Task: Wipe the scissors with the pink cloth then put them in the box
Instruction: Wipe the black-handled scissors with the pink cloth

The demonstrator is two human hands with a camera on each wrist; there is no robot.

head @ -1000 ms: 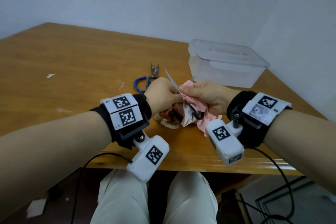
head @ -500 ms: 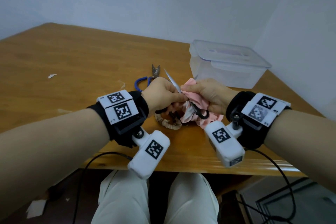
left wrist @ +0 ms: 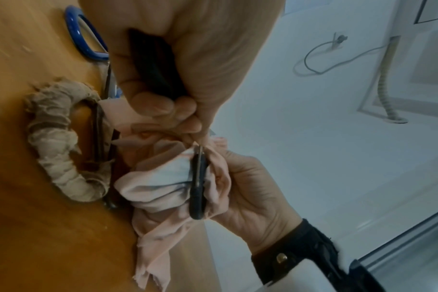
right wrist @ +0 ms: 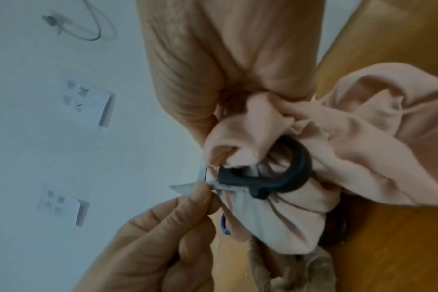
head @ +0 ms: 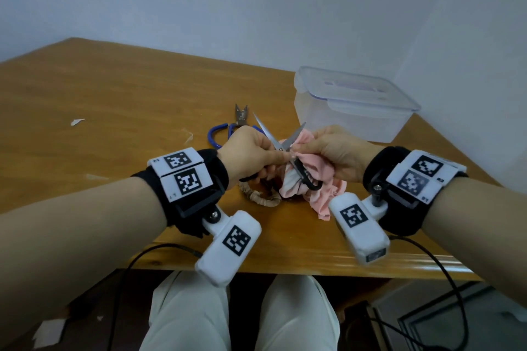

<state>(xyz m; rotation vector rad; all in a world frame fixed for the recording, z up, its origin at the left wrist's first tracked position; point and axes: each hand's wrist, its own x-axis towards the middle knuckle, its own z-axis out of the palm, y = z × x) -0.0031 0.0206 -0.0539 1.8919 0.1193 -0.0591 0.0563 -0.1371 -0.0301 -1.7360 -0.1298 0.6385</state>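
Head cam looks down — wrist cams close; all share scissors (head: 281, 143).

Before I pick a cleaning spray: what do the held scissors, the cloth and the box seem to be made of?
Scissors: bare grey blades with a metallic sheen, likely steel; matte black handle loops, probably plastic.
Pink cloth: soft woven or knit fabric, matte, creasing and bunching freely.
Box: translucent, slightly frosted plastic, with a clear clip-on lid.

Plain pale bluish wall (head: 256, 8) meeting in a corner behind a wooden table (head: 114, 100); dim, flat light. Wall sockets (right wrist: 88, 102) and a looped cable (left wrist: 320, 59) show too.
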